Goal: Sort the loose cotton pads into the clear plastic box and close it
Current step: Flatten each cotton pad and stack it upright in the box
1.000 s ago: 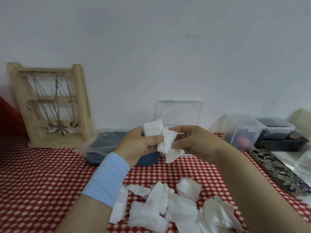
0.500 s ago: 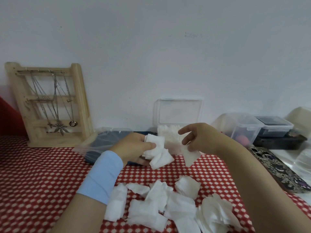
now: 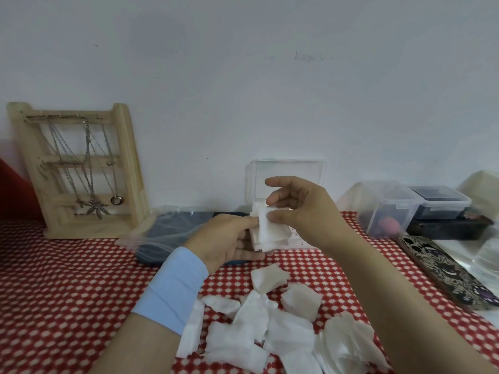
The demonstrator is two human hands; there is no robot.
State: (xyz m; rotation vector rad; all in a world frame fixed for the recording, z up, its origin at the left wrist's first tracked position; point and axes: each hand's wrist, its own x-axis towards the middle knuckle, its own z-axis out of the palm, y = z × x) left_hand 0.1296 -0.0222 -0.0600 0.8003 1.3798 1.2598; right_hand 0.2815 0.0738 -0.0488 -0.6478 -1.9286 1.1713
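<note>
The left hand (image 3: 229, 240) is gripping a small stack of cotton pads (image 3: 271, 233) from its left side. Its fingers are curling round the stack's edge, and a pale blue wristband (image 3: 172, 287) is covering the wrist. The right hand (image 3: 305, 211) is coming in from the right, thumb and a bent finger pinching the stack's upper corner, index finger sticking out above and pointing left. Both hands are meeting on the stack, holding it above the red-and-white tablecloth (image 3: 67, 279), just in front of the clear plastic box (image 3: 286, 171), whose lid is standing upright against the wall. The loose pads (image 3: 253, 327) are lying heaped on the cloth between the 2 forearms. A wooden rack (image 3: 78, 168) is leaning at the far left with necklaces hanging on it, and lidded containers (image 3: 388, 209) are sitting at the right.
</note>
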